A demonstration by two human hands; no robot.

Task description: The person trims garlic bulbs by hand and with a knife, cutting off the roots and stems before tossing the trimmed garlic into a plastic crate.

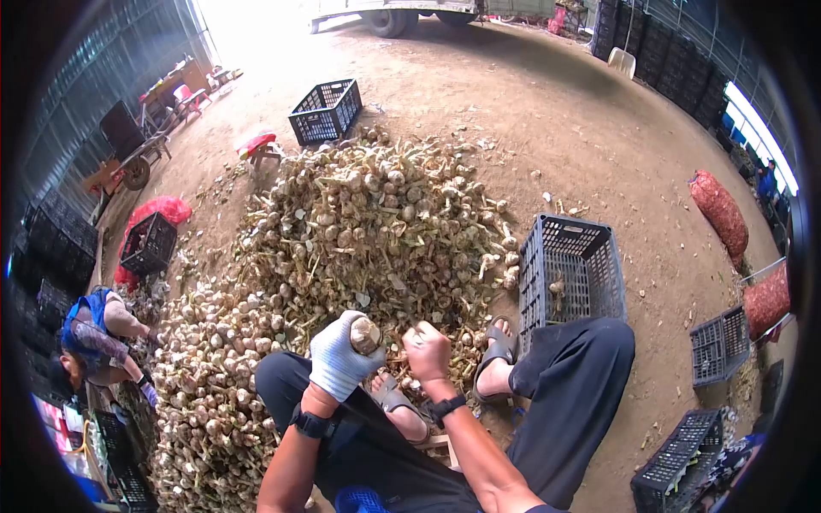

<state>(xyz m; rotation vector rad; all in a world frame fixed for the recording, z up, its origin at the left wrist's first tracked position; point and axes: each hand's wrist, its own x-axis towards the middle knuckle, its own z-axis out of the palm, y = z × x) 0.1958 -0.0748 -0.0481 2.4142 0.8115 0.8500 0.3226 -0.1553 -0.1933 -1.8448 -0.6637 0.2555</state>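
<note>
My left hand (338,355), in a white and blue glove, is closed around a garlic bulb (365,335) that shows at its top. Bare and curled, my right hand (427,351) is a short way to the right of it; what its fingers hold, if anything, is hidden. Both hands are above my lap and feet, at the near edge of a large garlic pile (376,231). Beside my right foot stands a dark plastic crate (571,274) with a little garlic inside.
A black crate (325,111) stands behind the pile, near a small red-topped stool (256,145). At the left a person in a blue vest (85,321) bends by the garlic. Red mesh sacks (719,214) and another crate (720,346) are at the right.
</note>
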